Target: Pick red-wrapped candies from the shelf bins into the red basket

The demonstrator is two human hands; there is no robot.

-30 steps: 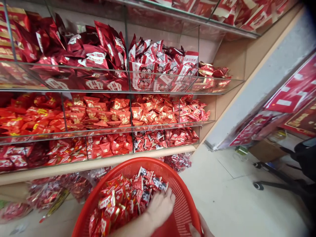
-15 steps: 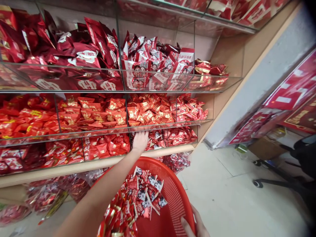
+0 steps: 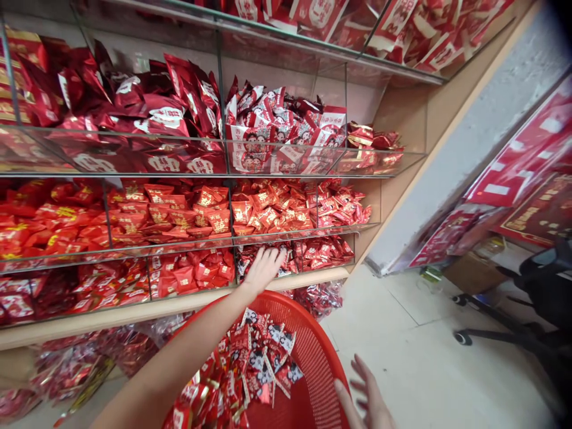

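My left hand point(image 3: 265, 267) reaches over the red plastic basket point(image 3: 322, 345) to a bottom-shelf compartment. Its fingers are stretched out over the red, white and black candy packets point(image 3: 286, 262) there, and no packet shows in them. Inside the basket lie loose packets with white-and-black prints point(image 3: 263, 345) and, on its left side, shiny red-and-gold packets point(image 3: 210, 393). Beside the basket's right rim is my right hand point(image 3: 369, 396), fingers spread and holding nothing; its thumb is close to the rim, and whether it touches I cannot tell.
Clear dividers split the shelves, which hold red packets point(image 3: 165, 208) and larger dark red bags point(image 3: 156, 107). Filled plastic bags point(image 3: 317, 298) lie under the bottom shelf's wooden edge point(image 3: 89, 325). To the right are a grey wall, a cardboard box point(image 3: 473, 273) and a wheeled chair point(image 3: 504, 333).
My right hand has let go of the basket rim and spread its fingers. My left hand has shifted slightly right and lower, drawn back a little from the bin. The view has tilted slightly up.
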